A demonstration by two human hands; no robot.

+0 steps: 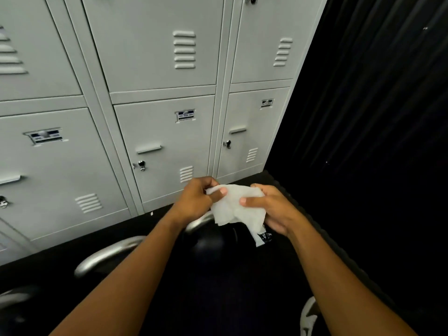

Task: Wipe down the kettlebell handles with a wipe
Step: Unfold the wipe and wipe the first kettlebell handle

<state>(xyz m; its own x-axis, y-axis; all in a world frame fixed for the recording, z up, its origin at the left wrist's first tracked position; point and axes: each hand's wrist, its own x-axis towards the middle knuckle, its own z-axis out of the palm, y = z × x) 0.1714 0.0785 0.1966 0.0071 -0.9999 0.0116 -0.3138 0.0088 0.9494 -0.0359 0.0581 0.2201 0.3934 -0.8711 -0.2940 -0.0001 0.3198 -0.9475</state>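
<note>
Head view, looking down: a white wipe (236,206) is held in mid-air between two bare hands, in front of a bank of grey lockers (155,98). The left hand (197,197) is closed on the wipe's left edge, pinched between thumb and curled fingers (219,191). The right hand (269,208) is closed on the right side, thumb pressed across the sheet. The wipe is bunched and only partly spread, with a small dark-printed scrap, perhaps its wrapper, hanging at its lower corner (264,237).

Three silver kettlebell handles are seen on the dark floor: one directly under the hands (201,223), largely hidden by the left wrist; a second nearer and to the left (106,257); a third cut off at the left edge (14,298). No handle is touched by the wipe yet.

Risks are judged as follows. A thin damp sheet could be torn if pulled apart too hard. If left bunched, only part of a handle would be covered. The undersides of the handles could be missed, since the kettlebell bodies are lost in shadow. The dangling scrap could be dropped.
</note>
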